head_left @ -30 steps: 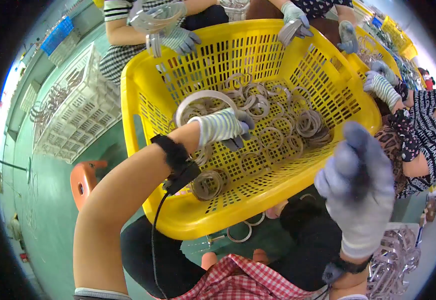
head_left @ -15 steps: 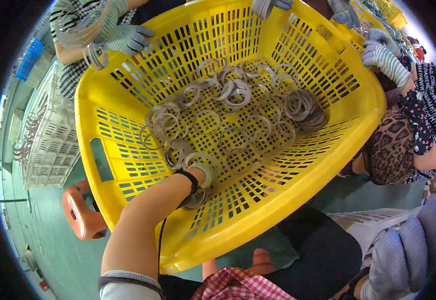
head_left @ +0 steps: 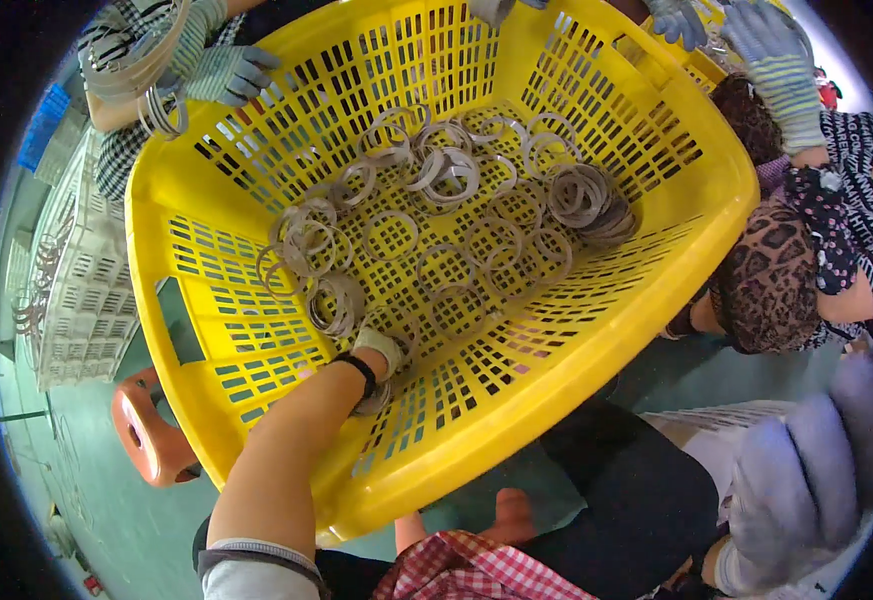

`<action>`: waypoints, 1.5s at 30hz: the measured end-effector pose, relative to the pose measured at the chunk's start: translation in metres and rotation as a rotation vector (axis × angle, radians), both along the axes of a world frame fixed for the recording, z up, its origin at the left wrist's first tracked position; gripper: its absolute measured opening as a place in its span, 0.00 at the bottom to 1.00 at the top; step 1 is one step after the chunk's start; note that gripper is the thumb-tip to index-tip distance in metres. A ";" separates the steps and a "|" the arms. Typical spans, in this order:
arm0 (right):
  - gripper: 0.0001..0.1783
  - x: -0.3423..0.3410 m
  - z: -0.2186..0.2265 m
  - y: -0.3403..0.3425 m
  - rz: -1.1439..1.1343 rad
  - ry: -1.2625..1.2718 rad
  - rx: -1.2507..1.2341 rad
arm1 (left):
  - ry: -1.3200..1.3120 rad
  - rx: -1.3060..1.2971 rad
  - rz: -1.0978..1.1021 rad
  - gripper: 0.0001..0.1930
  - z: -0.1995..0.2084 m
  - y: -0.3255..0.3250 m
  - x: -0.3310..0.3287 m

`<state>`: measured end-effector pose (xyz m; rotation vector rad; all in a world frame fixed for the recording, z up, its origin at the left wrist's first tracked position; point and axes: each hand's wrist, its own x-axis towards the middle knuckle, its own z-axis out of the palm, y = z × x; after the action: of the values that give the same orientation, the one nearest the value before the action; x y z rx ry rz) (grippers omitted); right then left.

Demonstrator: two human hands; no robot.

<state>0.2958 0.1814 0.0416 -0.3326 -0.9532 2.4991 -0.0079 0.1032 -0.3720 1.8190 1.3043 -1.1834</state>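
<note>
Flat grey metal rings (head_left: 436, 230) | scattered on floor of slotted yellow plastic basket (head_left: 206, 400), just ahead of gloved left hand (head_left: 376, 355) | grip hidden, closure cannot be told | right hand (head_left: 816, 470) blurred, apart, seemingly empty | step judged: gathering; nearest ring to be pinched next.

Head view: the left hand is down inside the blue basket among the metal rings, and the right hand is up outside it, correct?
Not quite: the basket is yellow, not blue. As the head view shows, the left hand is down inside it among the metal rings, and the right hand is raised outside it.
</note>
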 end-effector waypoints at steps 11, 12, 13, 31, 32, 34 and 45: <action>0.18 -0.060 -0.037 -0.033 -0.668 -0.102 0.125 | -0.235 0.272 0.323 0.23 0.126 0.043 -0.029; 0.17 -0.057 -0.040 -0.028 -0.675 -0.119 0.159 | -0.380 0.312 0.504 0.24 0.164 0.048 -0.018; 0.16 -0.058 -0.043 -0.024 -0.668 -0.123 0.183 | -0.510 0.351 0.693 0.25 0.193 0.047 -0.017; 0.22 -0.117 -0.052 -0.072 -0.154 -0.297 0.704 | -1.673 0.631 1.171 0.25 0.358 -0.094 0.038; 0.22 -0.118 -0.053 -0.073 -0.153 -0.300 0.718 | -1.746 0.630 1.166 0.24 0.352 -0.092 0.040; 0.21 -0.121 -0.057 -0.074 -0.077 -0.220 0.501 | -1.726 0.637 1.146 0.23 0.349 -0.093 0.040; 0.20 -0.129 -0.074 -0.077 -0.043 -0.143 0.417 | -1.689 0.700 1.071 0.18 0.339 -0.097 0.032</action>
<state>0.1671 0.1042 -0.0323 -0.3918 -1.4724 2.1878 0.0244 0.0062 -0.0334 1.2523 1.1244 1.2935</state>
